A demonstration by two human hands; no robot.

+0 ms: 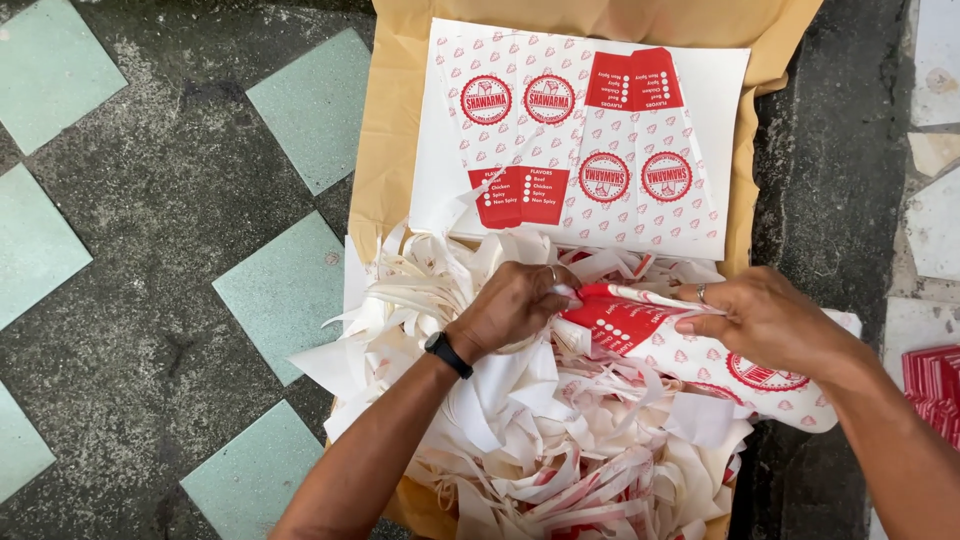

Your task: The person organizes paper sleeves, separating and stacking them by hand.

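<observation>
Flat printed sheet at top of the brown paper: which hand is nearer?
Left. The left hand sits just below the printed sheet, over the paper scraps. The right hand is lower right, gripping the red-and-white piece.

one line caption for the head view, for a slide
Both hands, left hand and right hand, grip a red-and-white printed paper piece over a heap of paper offcuts.

red stack (935, 395) cut off at right edge
</observation>
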